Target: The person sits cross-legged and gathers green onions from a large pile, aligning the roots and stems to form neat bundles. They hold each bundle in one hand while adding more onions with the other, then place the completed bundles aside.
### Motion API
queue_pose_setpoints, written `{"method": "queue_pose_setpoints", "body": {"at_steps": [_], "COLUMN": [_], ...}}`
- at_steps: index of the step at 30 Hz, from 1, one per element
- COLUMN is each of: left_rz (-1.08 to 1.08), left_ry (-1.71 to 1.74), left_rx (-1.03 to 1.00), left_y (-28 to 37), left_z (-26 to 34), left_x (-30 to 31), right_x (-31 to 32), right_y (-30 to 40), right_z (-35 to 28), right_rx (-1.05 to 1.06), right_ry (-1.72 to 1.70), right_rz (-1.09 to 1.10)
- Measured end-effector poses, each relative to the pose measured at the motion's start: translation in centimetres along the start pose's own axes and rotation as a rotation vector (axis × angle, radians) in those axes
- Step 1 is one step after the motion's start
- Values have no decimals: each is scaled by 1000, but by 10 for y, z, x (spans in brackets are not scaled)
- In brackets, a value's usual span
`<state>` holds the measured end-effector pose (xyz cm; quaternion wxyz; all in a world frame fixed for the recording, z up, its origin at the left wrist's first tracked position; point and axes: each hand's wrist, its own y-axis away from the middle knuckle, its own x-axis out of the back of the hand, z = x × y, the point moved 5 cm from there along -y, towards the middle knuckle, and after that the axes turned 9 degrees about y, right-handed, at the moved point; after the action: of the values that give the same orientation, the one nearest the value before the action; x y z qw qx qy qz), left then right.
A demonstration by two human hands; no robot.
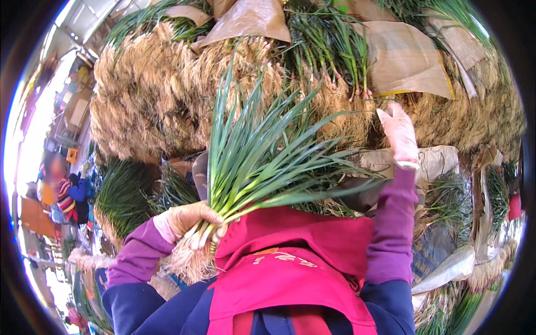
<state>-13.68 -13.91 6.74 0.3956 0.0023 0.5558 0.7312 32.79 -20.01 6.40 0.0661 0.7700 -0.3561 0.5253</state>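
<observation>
My gloved left hand (190, 222) is closed around a bunch of green garlic plants (247, 167), just above their white stem ends. The long leaves fan up and to the right, and the pale roots (194, 261) hang below my fist. My right hand (398, 125), in a thin pale glove, is stretched out to the heap of garlic plants (146, 92). Slightly blurred, its thumb and fingers look apart, with no plant visible between them. Loose plants with pinkish stem bases (335, 67) lie just left of that hand, and a tan woven sack (406, 58) covers the heap above it.
More sacking (251, 21) lies over the heap. Green leafy bundles (123, 197) stand at left, and others (448, 197) lie at right beside a dark printed sack (433, 247). A person in striped clothing (66, 194) is at far left, near an orange crate (72, 155).
</observation>
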Motion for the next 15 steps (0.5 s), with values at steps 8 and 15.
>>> {"method": "queue_pose_setpoints", "body": {"at_steps": [8, 15], "left_rz": [-160, -45], "left_ry": [-90, -888], "left_rx": [307, -773], "left_y": [-27, -26], "left_z": [-10, 93], "left_x": [-56, -34], "right_x": [-27, -90], "right_y": [191, 109], "right_z": [-222, -162], "right_rx": [1138, 434], "right_ry": [-102, -656], "right_rz": [-262, -761]}}
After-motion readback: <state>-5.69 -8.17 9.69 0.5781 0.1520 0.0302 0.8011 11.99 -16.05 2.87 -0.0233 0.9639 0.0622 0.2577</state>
